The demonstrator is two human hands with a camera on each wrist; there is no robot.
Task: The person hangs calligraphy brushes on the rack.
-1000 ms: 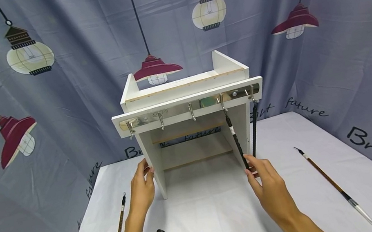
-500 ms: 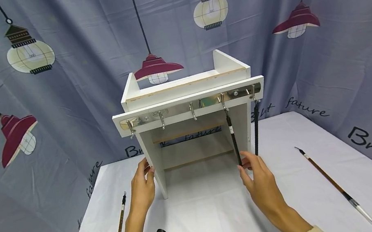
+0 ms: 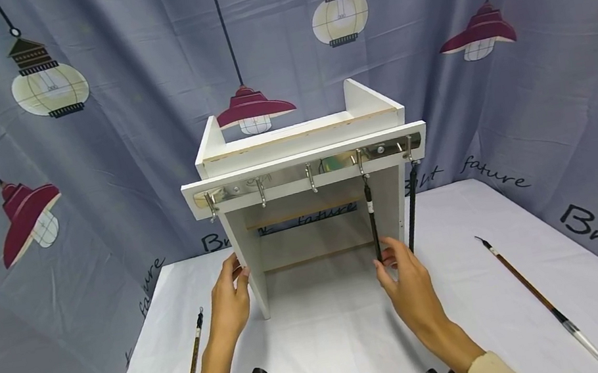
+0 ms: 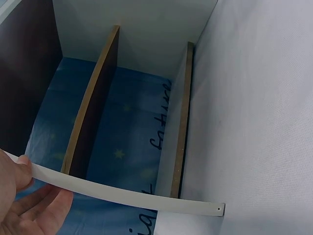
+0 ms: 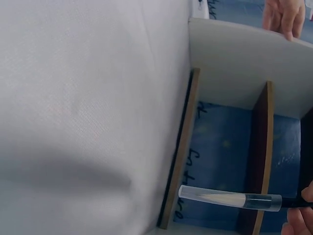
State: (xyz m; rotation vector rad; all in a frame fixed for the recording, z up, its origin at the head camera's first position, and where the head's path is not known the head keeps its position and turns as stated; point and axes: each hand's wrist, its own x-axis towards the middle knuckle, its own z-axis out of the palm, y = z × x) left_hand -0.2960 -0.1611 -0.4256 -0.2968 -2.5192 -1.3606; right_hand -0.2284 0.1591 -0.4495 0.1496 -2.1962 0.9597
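Observation:
A white shelf rack point(image 3: 299, 135) stands on the table, with a metal hook rail point(image 3: 282, 179) across its front. From the fourth hook hangs a black-handled calligraphy brush point(image 3: 372, 217); my right hand point(image 3: 410, 283) pinches its lower part. In the right wrist view the clear cap point(image 5: 220, 197) over its pale bristles sticks out past the fingertips. A second dark brush point(image 3: 412, 200) hangs from the rightmost hook, its lower end hidden behind my right hand. My left hand point(image 3: 230, 305) grips the edge of the rack's left side panel point(image 4: 122, 193), thumb on one face and fingers on the other.
A brown-handled brush point(image 3: 522, 280) with a clear cap lies on the table to the right. Another brush point(image 3: 195, 351) lies at the left, partly behind my left forearm. A blue-grey curtain point(image 3: 141, 107) with printed lamps surrounds the table.
My right hand has moved left with the lower end of the brush, so the brush has swung from slanted to nearly vertical. The left hand stays on the side panel.

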